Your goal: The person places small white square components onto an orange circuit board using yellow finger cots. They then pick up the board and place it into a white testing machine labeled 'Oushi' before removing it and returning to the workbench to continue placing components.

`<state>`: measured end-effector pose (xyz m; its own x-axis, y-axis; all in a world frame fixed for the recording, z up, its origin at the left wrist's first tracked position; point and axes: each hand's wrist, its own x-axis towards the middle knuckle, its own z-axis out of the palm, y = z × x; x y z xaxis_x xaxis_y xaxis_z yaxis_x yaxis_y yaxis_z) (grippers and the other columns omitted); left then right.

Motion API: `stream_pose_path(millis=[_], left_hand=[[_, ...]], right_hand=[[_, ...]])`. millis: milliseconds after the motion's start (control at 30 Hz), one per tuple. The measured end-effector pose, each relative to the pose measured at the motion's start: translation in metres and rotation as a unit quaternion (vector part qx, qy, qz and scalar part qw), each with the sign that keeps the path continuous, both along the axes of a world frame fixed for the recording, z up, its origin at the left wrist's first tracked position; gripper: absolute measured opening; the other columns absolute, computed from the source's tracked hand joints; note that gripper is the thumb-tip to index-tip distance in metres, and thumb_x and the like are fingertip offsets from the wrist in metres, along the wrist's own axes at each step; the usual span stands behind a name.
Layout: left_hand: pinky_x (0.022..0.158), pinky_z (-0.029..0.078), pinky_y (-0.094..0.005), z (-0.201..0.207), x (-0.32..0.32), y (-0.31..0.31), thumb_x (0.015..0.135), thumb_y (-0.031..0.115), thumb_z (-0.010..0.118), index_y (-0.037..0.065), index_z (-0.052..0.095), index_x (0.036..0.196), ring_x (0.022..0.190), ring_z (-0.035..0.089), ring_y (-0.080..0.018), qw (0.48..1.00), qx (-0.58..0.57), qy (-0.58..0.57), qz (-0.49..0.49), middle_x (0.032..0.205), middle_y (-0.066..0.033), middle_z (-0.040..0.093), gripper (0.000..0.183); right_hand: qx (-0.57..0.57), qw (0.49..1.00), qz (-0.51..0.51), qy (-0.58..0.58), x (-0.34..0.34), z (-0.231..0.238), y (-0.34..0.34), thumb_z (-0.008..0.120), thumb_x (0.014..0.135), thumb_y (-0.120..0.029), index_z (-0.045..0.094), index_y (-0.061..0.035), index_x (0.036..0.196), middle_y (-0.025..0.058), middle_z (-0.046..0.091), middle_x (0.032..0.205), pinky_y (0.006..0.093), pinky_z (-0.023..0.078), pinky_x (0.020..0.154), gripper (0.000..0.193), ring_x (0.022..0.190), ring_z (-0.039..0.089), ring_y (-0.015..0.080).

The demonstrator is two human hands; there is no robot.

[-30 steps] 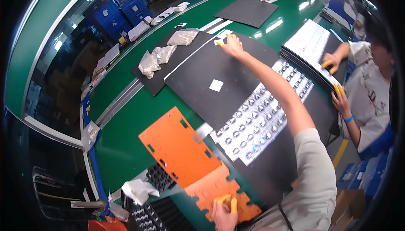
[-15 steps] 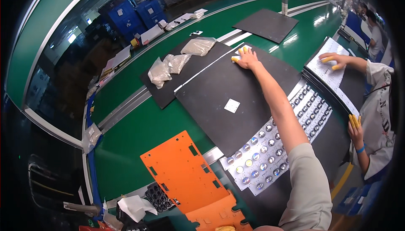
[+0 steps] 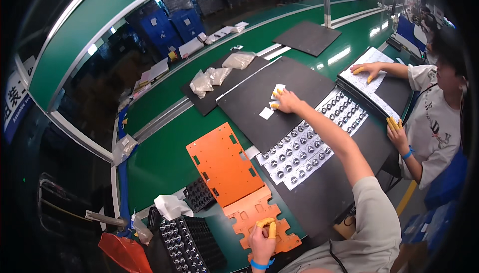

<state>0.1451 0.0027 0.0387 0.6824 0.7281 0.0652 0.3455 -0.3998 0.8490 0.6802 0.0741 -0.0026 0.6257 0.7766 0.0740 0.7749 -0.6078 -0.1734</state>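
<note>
My right hand [image 3: 289, 101], yellow covers on its fingertips, reaches over a black mat [image 3: 249, 93] with its fingers on a small white square board [image 3: 278, 89]. A second white square board [image 3: 266, 113] lies flat just beside it, nearer to me. My left hand [image 3: 263, 240], also with yellow fingertip covers, is closed above the notched orange fixture [image 3: 244, 219]. Its fingers curl together and hide whatever they may hold. Beyond that fixture lies a flat orange plate [image 3: 224, 163] with slots and holes. White panels [image 3: 298, 156] carrying rows of round, shiny parts lie under my right forearm.
Left of the fixture are a black tray [image 3: 182, 243] of shiny round parts, a smaller black tray [image 3: 199, 195] and crumpled white paper [image 3: 172, 206]. Plastic bags [image 3: 218, 76] lie on the far mat. At right, another person's hands touch a stack of white sheets [image 3: 366, 78].
My right hand has drawn back toward me with a white square board, close to the other one. My left hand has come fully into view over the orange fixture. The view has shifted.
</note>
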Motion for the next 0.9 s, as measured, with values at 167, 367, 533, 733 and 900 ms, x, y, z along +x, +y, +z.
stream_pose_path(millis=[167, 367, 533, 733, 900], left_hand=[[0.052, 0.037, -0.033, -0.008, -0.006, -0.001, 0.088, 0.013, 0.073, 0.007, 0.07, 0.106, 0.054, 0.045, -0.0157, 1.0, 0.017, -0.003, 0.025, 0.059, -0.0016, 0.045, 0.02], [0.053, 0.038, -0.0327, -0.004, -0.004, 0.001, 0.089, 0.013, 0.071, 0.006, 0.069, 0.108, 0.055, 0.046, -0.0161, 0.999, 0.047, -0.017, 0.009, 0.06, -0.0016, 0.046, 0.021], [0.051, 0.031, -0.0245, -0.011, -0.006, 0.002, 0.09, 0.007, 0.069, 0.003, 0.069, 0.11, 0.058, 0.038, -0.0067, 0.998, 0.027, -0.05, 0.0, 0.067, 0.0038, 0.047, 0.02], [0.051, 0.032, -0.0257, -0.012, -0.004, 0.002, 0.09, 0.009, 0.07, 0.004, 0.07, 0.109, 0.057, 0.04, -0.0075, 0.997, 0.044, -0.057, -0.012, 0.065, 0.002, 0.049, 0.02], [0.05, 0.033, -0.028, -0.004, -0.004, 0.0, 0.089, 0.011, 0.071, 0.005, 0.072, 0.107, 0.055, 0.042, -0.0091, 0.997, 0.06, -0.051, -0.004, 0.061, -0.0003, 0.049, 0.019]], right_hand=[[0.081, 0.995, 0.015, 0.048, -0.05, 0.028, 0.002, 0.054, 0.092, -0.059, 0.05, -0.0001, 0.139, 0.0248, 0.046, 0.146, 0.0484, 0.041, 0.107, 0.075, 0.137, 0.043, 0.038], [0.007, 0.994, -0.104, 0.022, -0.123, 0.027, 0.025, 0.062, 0.087, -0.061, 0.061, -0.0005, 0.124, 0.0253, 0.051, 0.14, 0.0502, 0.042, 0.104, 0.071, 0.13, 0.047, 0.0444], [0.105, 0.987, -0.122, -0.002, -0.128, 0.02, 0.034, 0.072, 0.082, -0.038, 0.064, -0.0011, 0.109, 0.0213, 0.062, 0.122, 0.0479, 0.05, 0.093, 0.046, 0.118, 0.058, 0.0385], [0.038, 0.995, 0.015, -0.094, -0.116, 0.019, 0.032, 0.069, 0.079, -0.019, 0.065, -0.0021, 0.098, 0.0149, 0.072, 0.09, 0.0412, 0.059, 0.072, 0.026, 0.083, 0.073, 0.0299], [0.082, 0.992, 0.03, -0.086, -0.122, 0.027, 0.025, 0.06, 0.084, -0.014, 0.064, -0.0013, 0.095, 0.0185, 0.072, 0.089, 0.0426, 0.059, 0.073, 0.017, 0.083, 0.073, 0.0328]])
